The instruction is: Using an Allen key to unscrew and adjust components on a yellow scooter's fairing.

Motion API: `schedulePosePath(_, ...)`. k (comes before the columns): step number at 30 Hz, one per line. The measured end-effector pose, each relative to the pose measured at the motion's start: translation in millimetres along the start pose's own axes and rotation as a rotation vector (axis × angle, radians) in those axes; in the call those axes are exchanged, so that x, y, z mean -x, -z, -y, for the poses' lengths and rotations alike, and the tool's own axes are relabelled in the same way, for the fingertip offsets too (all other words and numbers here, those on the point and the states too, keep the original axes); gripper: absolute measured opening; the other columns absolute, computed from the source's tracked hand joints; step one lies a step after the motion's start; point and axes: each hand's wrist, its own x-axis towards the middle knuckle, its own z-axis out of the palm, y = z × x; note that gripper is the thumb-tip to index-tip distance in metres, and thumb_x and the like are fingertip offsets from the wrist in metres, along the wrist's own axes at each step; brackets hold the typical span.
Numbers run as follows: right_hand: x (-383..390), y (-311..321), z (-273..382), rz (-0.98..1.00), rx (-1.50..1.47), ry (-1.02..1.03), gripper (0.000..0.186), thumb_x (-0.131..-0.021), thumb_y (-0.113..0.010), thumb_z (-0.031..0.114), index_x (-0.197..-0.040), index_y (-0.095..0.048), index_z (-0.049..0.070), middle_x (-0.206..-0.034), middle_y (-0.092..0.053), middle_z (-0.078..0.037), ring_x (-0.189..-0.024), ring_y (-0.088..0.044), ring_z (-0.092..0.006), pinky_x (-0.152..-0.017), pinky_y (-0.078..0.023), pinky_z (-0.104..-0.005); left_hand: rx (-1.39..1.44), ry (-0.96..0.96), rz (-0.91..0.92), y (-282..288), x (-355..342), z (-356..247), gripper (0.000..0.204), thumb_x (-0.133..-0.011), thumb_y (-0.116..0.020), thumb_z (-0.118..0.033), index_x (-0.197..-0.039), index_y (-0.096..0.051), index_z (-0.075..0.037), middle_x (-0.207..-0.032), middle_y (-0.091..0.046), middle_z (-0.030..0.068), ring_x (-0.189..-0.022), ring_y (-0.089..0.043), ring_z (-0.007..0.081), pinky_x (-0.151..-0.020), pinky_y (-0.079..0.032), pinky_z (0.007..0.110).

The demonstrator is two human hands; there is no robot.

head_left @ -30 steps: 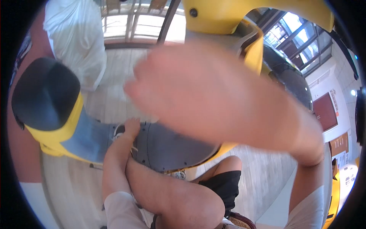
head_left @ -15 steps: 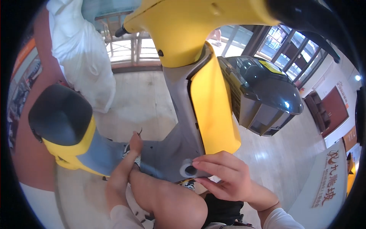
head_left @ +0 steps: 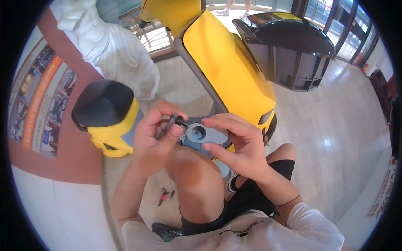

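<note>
Between finger and thumb of my right hand (head_left: 247, 144) is a grey plastic part (head_left: 217, 136) with a round hole at one end. My left hand (head_left: 153, 134) pinches a small dark rod-like piece (head_left: 181, 121), its exact kind unclear. The tip of this piece is close beside the holed end of the grey part; whether they touch I cannot tell. Both hands are above my bent knee, in front of a yellow scooter (head_left: 228, 67) with a black seat (head_left: 104, 102). The grey footboard is mostly hidden behind my hands.
On the floor below my left forearm lie a red-and-black tool (head_left: 162, 196) and a small dark piece (head_left: 172, 194). A dark storage box (head_left: 289, 62) stands beyond the scooter at right. A white draped statue (head_left: 121, 54) stands behind the seat.
My left hand has risen from the scooter's footboard to meet my right hand. The grey part has come up and turned, showing its longer body. My view has shifted back and down.
</note>
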Motion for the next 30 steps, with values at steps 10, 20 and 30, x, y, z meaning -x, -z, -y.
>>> schedulePosePath(10, 22, 15, 41, -0.006, 0.215, 0.122, 0.043, -0.074, -0.079, -0.002, -0.115, -0.068, -0.002, -0.110, -0.068, -0.015, -0.101, -0.066, -0.0224, -0.090, -0.050, -0.0305, -0.339, 0.024, 0.057, -36, 26, -23, 0.022, -0.085, -0.068, 0.001, -0.106, -0.068, -0.008, -0.095, -0.047, 0.0016, -0.080, -0.043, 0.0095, -0.069, -0.038, 0.021)
schedulePosePath(20, 22, 28, 36, -0.067, 0.277, 0.117, 0.036, -0.073, -0.075, -0.001, -0.108, -0.068, -0.003, -0.103, -0.067, -0.017, -0.093, -0.068, -0.0308, -0.081, -0.053, -0.0330, -0.411, 0.094, 0.052, -54, 11, -22, 0.020, -0.083, -0.069, 0.004, -0.103, -0.067, -0.003, -0.092, -0.044, 0.0007, -0.076, -0.042, 0.0068, -0.067, -0.035, 0.018)
schedulePosePath(30, 17, 30, 26, -0.075, 0.279, 0.092, 0.036, -0.073, -0.074, -0.004, -0.108, -0.068, -0.002, -0.103, -0.068, -0.016, -0.091, -0.068, -0.0297, -0.079, -0.053, -0.0320, -0.449, 0.091, 0.070, -50, 3, -19, 0.025, -0.082, -0.072, 0.004, -0.105, -0.071, -0.006, -0.090, -0.045, 0.0028, -0.073, -0.046, 0.0088, -0.062, -0.039, 0.020)
